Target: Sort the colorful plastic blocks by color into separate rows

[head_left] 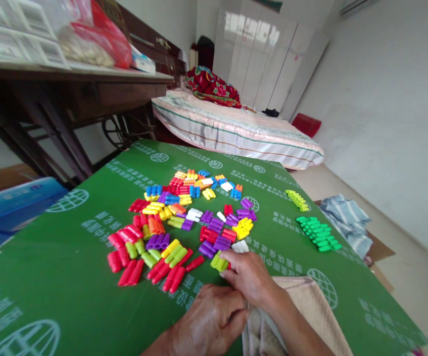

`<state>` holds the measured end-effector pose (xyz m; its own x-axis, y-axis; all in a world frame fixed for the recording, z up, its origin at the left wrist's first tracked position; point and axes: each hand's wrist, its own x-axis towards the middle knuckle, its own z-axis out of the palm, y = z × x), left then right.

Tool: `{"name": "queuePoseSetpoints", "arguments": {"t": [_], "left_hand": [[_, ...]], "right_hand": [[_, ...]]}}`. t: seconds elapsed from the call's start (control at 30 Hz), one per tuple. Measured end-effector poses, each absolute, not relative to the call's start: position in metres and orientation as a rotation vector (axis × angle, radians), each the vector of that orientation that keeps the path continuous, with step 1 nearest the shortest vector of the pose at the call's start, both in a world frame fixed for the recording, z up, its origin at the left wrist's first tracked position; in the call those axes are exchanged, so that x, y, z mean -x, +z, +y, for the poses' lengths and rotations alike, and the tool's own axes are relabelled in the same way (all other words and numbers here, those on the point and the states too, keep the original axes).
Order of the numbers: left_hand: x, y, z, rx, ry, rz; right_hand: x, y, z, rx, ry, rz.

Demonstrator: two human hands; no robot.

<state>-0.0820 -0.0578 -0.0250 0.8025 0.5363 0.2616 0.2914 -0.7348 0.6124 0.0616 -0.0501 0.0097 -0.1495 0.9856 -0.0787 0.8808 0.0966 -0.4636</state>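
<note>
Green pieces [318, 233] and a yellow-green row [297, 200] already lie apart on the table [265, 217]; the cluster [214, 226] beyond my hands is mixed in colour. My right hand [249, 277] pinches lime pieces [218, 262] at its near edge; my left hand [214, 316], just beside, is curled, contents I cannot tell.

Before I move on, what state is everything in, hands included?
Left hand: curled; contents hidden.
Right hand: fingertips at a yellow-green cluster; grip unclear.
Mixed coloured pieces: loosely spread, many side by side.
Green pieces: grouped apart, at right.
Lime pieces: lined up beyond the green ones.
Beige fabric: partly hidden from view.
Striped cloth: crumpled.
Flowered blanket: bunched on the bed.
Wardrobe doors: look shut.
</note>
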Motion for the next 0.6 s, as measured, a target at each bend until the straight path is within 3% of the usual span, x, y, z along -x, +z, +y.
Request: {"name": "queuePoseSetpoints", "arguments": {"t": [0.6], "left_hand": [[0.0811,-0.0231,-0.0571,-2.394,0.582,0.593]], "right_hand": [[-0.0615,0.0102,-0.0507,1.863,0.602,-2.103]]}}
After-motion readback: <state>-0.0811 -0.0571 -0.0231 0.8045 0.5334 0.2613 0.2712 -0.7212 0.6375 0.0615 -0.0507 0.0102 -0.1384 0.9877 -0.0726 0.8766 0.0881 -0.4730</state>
